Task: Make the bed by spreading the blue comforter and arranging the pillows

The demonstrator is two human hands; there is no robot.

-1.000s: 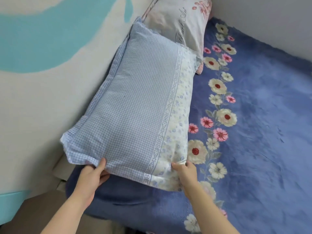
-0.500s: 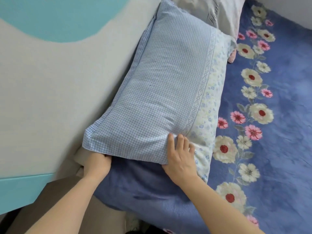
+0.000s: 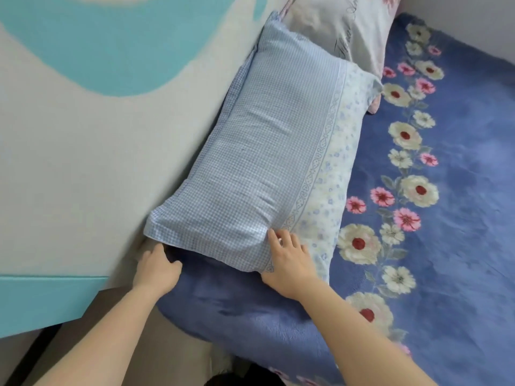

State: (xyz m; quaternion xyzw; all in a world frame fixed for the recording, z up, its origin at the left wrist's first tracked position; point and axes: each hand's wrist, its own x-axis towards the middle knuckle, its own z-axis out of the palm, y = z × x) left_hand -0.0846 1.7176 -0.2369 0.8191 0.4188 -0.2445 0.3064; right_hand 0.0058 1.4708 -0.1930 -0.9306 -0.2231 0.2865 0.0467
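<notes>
The blue checked pillow (image 3: 267,162) lies lengthwise along the headboard on the blue comforter (image 3: 459,218), which is spread flat and has a band of flowers. A grey printed pillow (image 3: 342,26) lies beyond it, partly under its far end. My right hand (image 3: 289,260) rests flat on the checked pillow's near edge with fingers spread. My left hand (image 3: 157,267) is at the pillow's near left corner, fingers curled down onto the comforter by the headboard. Its fingertips are hidden under the corner.
A cream headboard (image 3: 83,162) with a turquoise shape and turquoise lower trim runs along the left, tight against the pillows. A pale wall (image 3: 473,20) borders the far side of the bed. Brownish floor (image 3: 139,358) shows below the bed's near corner.
The checked pillow has been set down flat against the headboard. My right hand moved from gripping its edge to lying flat on top. My left hand moved to the corner beneath it.
</notes>
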